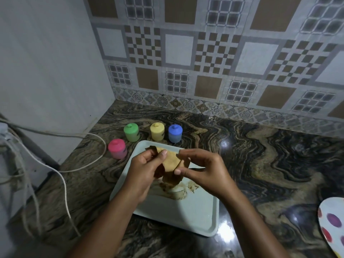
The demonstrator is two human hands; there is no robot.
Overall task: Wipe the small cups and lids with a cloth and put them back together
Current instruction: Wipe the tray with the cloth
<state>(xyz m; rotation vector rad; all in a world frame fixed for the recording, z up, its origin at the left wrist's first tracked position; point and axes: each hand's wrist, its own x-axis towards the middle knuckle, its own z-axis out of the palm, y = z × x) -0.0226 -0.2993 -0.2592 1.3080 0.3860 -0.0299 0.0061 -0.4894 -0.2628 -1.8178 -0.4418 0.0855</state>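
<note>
Both hands over the far half of the white tray (pixel 186 218). Left hand (pixel 143 172) and right hand (pixel 201 170) fingers pinch a stained tan cloth (pixel 172 161). Pink (pixel 117 148), green (pixel 131 132), yellow (pixel 157 131) and blue (pixel 175 133) lidded cups stand on the tabletop beyond the tray's far edge. Risk: the soiled cloth could smear the cups instead of cleaning them.

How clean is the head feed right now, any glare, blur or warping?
Head view: dim and soft; bright glare spots on the countertop right of the tray; wide-angle bend in the wall tiles; hands and cloth slightly blurred.
</note>
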